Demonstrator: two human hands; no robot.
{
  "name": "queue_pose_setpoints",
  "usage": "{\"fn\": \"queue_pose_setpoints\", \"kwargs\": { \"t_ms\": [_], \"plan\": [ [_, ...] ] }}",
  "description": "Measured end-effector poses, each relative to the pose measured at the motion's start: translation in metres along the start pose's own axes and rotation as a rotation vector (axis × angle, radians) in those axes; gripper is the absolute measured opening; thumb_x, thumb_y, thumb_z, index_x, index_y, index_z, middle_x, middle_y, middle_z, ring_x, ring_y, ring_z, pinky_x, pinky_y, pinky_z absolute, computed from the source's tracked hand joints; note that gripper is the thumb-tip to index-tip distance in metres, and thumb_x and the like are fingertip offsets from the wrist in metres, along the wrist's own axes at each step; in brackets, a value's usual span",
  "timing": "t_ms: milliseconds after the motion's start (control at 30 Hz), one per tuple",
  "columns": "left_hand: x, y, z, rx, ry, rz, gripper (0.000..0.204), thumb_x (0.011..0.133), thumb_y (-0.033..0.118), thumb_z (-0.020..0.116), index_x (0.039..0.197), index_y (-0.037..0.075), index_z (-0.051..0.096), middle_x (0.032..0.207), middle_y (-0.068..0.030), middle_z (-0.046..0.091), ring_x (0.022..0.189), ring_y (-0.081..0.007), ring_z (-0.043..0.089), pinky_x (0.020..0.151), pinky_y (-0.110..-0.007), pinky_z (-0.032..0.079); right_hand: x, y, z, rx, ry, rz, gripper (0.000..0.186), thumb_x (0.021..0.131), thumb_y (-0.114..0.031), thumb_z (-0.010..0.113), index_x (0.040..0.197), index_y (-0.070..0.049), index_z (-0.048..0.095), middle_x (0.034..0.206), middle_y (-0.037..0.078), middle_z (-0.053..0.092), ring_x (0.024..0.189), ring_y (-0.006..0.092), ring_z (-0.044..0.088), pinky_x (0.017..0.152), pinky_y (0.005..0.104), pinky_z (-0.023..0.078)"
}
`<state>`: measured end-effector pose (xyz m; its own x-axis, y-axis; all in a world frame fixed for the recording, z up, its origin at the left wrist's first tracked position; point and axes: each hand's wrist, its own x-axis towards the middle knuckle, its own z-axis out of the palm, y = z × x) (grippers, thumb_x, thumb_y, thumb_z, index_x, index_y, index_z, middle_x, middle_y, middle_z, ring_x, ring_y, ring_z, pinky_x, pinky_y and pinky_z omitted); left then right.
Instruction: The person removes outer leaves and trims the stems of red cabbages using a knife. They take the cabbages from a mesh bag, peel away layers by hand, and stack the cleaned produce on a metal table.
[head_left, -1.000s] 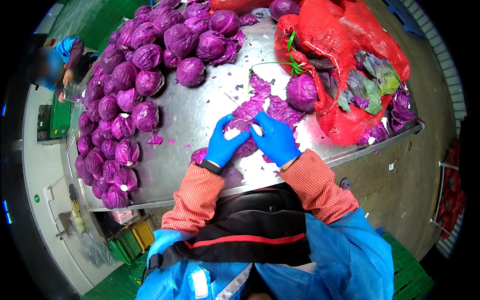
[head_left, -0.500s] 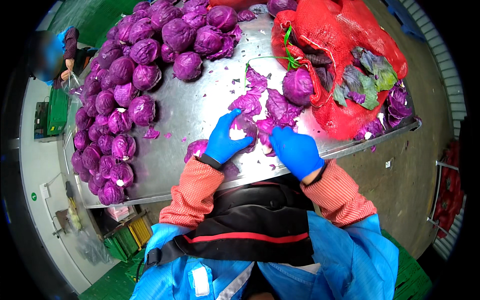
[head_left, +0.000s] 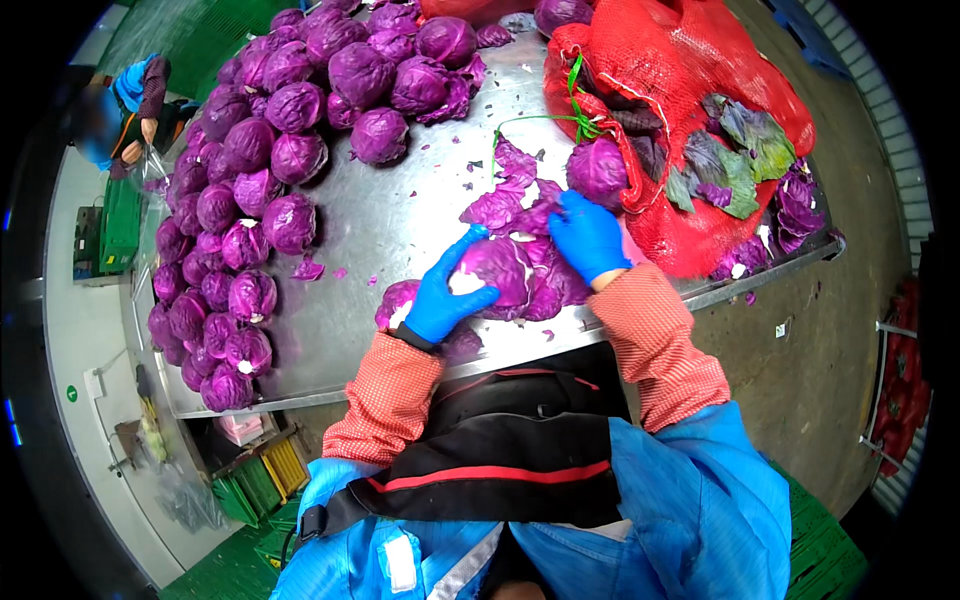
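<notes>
Near the table's front edge, my left hand (head_left: 450, 290), in a blue glove, grips a purple cabbage (head_left: 503, 270) from its left side, fingers behind and thumb in front. The cabbage's pale cut part shows beside the thumb. My right hand (head_left: 588, 238), also gloved in blue, is just right of and beyond the cabbage. Its fingers are curled closed at a loose purple leaf (head_left: 540, 208), which they appear to pinch. More peeled leaves (head_left: 492, 210) lie behind the cabbage, and others are under its right side. A purple piece (head_left: 397, 303) lies left of my left hand.
Many purple cabbages (head_left: 297, 158) are heaped along the table's left and far side. A red mesh sack (head_left: 690, 120) with a green tie spreads over the right; a single cabbage (head_left: 597, 172) rests at its mouth. Another person (head_left: 140, 100) stands at the far left, holding a clear bag.
My right hand has moved away from me and slightly right, off the cabbage to the loose leaves. The cabbage in my left hand has turned and shows more of its round purple side.
</notes>
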<state>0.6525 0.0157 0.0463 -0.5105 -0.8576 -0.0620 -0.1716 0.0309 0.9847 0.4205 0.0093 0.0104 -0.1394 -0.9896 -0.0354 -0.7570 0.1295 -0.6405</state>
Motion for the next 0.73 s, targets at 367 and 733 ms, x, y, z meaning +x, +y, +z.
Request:
{"fn": "queue_pose_setpoints", "kwargs": {
  "t_ms": [367,733],
  "plan": [
    [0.016,0.017,-0.002,-0.186,0.012,0.028,0.074,0.071,0.015,0.073,0.135,0.003,0.037,0.133,-0.0113,0.044,0.125,-0.0224,0.039,0.106,-0.036,0.027,-0.021,-0.029,-0.032,0.648,-0.307,-0.019,0.047,0.076,-0.041,0.065,0.105,-0.004,0.059,0.088,0.014,0.065,0.081,0.0265,0.064,0.071,0.035,0.049],
    [0.013,-0.015,0.014,-0.74,0.193,-0.172,0.074,0.076,0.018,0.067,0.139,0.005,0.029,0.138,-0.0082,0.039,0.128,-0.0238,0.036,0.11,-0.038,0.018,-0.022,0.012,-0.033,0.509,-0.14,0.263,0.022,0.071,-0.02,0.064,0.088,-0.006,0.062,0.074,0.019,0.063,0.07,0.0289,0.065,0.06,0.0424,0.05]
  ]
}}
